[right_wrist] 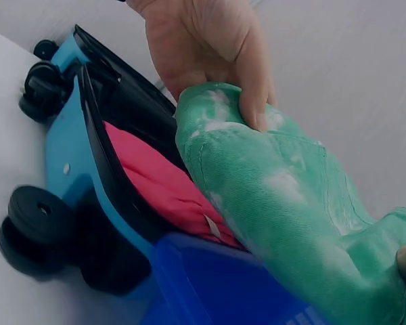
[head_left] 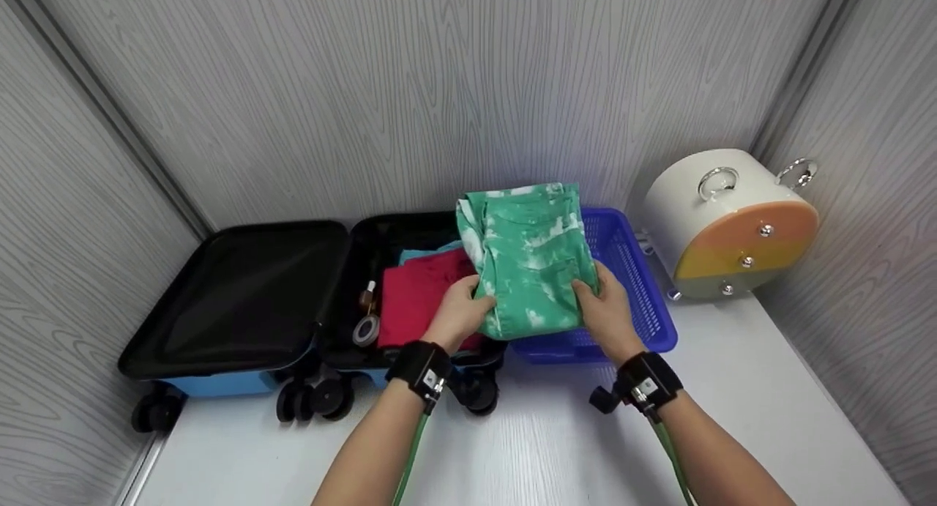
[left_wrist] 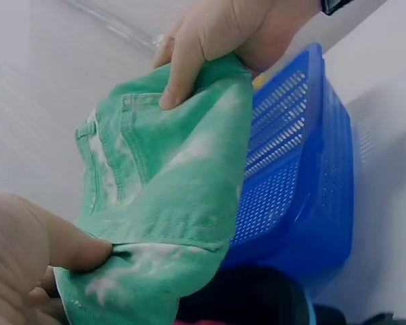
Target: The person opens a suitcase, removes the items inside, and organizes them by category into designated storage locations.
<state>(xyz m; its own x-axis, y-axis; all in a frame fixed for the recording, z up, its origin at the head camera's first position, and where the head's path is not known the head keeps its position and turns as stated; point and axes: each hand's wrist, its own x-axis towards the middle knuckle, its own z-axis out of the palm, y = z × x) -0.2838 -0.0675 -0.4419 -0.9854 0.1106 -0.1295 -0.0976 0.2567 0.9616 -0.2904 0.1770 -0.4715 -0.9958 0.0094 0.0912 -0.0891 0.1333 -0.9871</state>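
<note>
Green garment [head_left: 531, 268]: held up over the left edge of the blue basket [head_left: 662, 336] and the neighbouring right edge of the suitcase [head_left: 249, 294].
Left hand [head_left: 461, 312]: grips the left side toward the front corner, thumb on top, other fingers mostly hidden beneath.
Right hand [head_left: 609, 315]: grips the opposite side, thumb on the upper face beside a pocket, other fingers behind the edge.
Two-sided hold: probably keeps the layers together and the fold from slipping loose.
Far end: not gripped, so perhaps a little prone to droop or fan out.
Suitcase halves: laid flat side by side along the table's [head_left: 549, 440] back edge, likely for access from above.
Suitcase, right half: carries a red garment [head_left: 413, 301] with turquoise cloth [head_left: 417, 255] toward the back edge; a small bottle [head_left: 367, 295] and a tape roll [head_left: 366, 331] along the left edge, seemingly tucked into the narrow strip beside the cloth.
Basket: stands just beside the suitcase's right edge, likely handy for both hands.
White cabinet [head_left: 688, 198]: sits in the table's back right corner, apparently out of the way.
Colour: bright green, broken by irregular white patches.
Form: folded into a thick, roughly rectangular bundle, rounded at the front edge.
Surface: shows stitched seams and pockets; looks like sturdy, denim-like cloth.
</note>
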